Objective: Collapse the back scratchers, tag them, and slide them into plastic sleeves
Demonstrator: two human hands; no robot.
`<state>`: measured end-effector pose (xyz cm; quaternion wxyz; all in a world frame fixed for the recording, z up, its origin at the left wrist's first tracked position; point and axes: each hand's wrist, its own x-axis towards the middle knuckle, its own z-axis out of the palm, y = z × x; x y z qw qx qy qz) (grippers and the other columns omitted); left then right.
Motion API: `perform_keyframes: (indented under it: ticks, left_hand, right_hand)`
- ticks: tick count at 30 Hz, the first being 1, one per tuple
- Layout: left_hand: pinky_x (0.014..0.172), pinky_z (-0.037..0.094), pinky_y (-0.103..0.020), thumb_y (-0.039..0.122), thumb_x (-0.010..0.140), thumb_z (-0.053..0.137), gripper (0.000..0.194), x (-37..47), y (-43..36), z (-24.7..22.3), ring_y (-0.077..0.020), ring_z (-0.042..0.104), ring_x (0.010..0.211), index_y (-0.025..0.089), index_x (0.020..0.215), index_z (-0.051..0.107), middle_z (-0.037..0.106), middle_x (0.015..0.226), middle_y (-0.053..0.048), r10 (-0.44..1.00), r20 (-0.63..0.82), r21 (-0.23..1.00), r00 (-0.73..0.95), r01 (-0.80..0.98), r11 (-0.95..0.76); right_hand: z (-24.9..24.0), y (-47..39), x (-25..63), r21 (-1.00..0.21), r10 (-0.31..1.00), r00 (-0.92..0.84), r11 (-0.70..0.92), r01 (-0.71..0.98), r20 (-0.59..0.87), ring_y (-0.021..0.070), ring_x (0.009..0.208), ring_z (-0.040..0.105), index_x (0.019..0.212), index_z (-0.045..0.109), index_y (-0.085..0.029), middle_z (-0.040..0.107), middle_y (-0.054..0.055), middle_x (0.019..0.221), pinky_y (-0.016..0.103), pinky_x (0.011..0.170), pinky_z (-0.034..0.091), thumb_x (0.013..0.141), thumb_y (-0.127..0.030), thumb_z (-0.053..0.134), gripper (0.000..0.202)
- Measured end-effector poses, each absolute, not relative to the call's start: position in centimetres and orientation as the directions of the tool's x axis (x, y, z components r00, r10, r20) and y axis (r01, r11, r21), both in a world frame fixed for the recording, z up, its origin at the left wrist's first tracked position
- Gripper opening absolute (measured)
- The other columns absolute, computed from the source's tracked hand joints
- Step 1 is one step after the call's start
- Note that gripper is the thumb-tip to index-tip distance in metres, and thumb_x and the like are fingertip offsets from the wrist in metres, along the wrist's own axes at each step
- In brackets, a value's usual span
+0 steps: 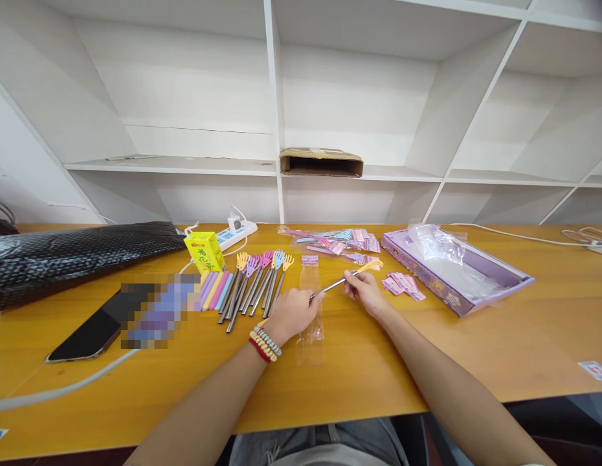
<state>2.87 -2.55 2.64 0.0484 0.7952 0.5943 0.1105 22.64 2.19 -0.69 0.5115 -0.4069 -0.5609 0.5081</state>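
Note:
A back scratcher with a metal rod point(334, 285) and a yellow claw head is held across in front of me. My left hand point(295, 313), with bracelets at the wrist, grips the rod's lower end. Closer to the claw, my right hand point(365, 291) pinches the same rod. Beneath them a clear plastic sleeve point(311, 331) with a purple printed top lies flat on the table. Left of my hands are several back scratchers point(255, 285) with claws in yellow, purple, pink and blue. Coloured handle tubes point(216, 291) lie beside them.
Packed back scratchers point(337, 239) lie at the back. On the right are small printed cards point(402, 285) and a purple display box point(456, 285) holding clear plastic. A yellow drink carton point(204, 252), a power strip point(237, 234) and a phone point(94, 330) are left. A shelf unit point(274, 129) rises behind.

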Motion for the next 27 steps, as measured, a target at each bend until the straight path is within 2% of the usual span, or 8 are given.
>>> perform_keyframes:
  ticks: [5,10,19,24,27]
  left_hand:
    - [0.057,0.034,-0.027,0.056,0.087,0.017,0.058,2.8,-2.5,2.8,-0.0193,0.059,0.068,0.021,0.082,0.063,0.064,0.075,-0.007,0.946,0.116,0.27,0.302,0.907,-0.323]
    - [0.059,0.035,-0.026,0.054,0.088,0.02,0.053,2.8,-2.8,3.3,-0.0187,0.059,0.073,0.023,0.091,0.063,0.065,0.082,-0.007,0.941,0.107,0.336,0.32,0.88,-0.337]
    - [0.058,0.035,-0.027,0.055,0.087,0.021,0.051,2.6,-2.5,2.4,-0.0191,0.059,0.068,0.023,0.089,0.061,0.063,0.074,-0.005,0.939,0.17,0.279,0.3,0.899,-0.338]
    - [0.061,0.036,-0.026,0.042,0.089,0.028,0.035,2.6,-2.4,2.2,-0.0174,0.058,0.07,0.023,0.092,0.058,0.064,0.077,-0.004,0.928,0.236,0.31,0.29,0.882,-0.354]
    - [0.062,0.036,-0.026,0.038,0.09,0.027,0.034,2.6,-2.5,2.4,-0.0171,0.058,0.073,0.022,0.089,0.056,0.064,0.08,-0.004,0.91,0.255,0.299,0.329,0.868,-0.397]
  right_hand:
    - [-0.6,2.2,22.7,-0.986,0.975,-0.151,0.153,-0.072,0.162,0.0082,0.039,0.039,0.061,0.059,-0.016,0.052,0.0,0.046,0.024,0.04,0.027,0.073,-0.051,0.056,0.037]
    - [-0.6,2.2,22.7,-0.984,0.975,-0.145,0.158,-0.08,0.168,0.0081,0.038,0.038,0.06,0.059,-0.016,0.051,0.0,0.045,0.024,0.04,0.026,0.073,-0.053,0.056,0.039]
    - [-0.7,2.2,22.7,-0.984,0.972,-0.16,0.164,-0.073,0.174,0.0077,0.039,0.038,0.056,0.057,-0.016,0.051,0.0,0.046,0.024,0.041,0.026,0.074,-0.05,0.056,0.039]
    - [-0.6,2.2,22.8,-0.982,0.972,-0.148,0.169,-0.088,0.18,0.0078,0.039,0.039,0.053,0.057,-0.016,0.052,0.001,0.048,0.024,0.041,0.026,0.075,-0.051,0.055,0.041]
    - [-0.6,2.2,22.8,-0.981,0.972,-0.149,0.17,-0.097,0.183,0.0078,0.039,0.04,0.052,0.056,-0.015,0.052,0.002,0.048,0.024,0.041,0.026,0.075,-0.051,0.055,0.042]
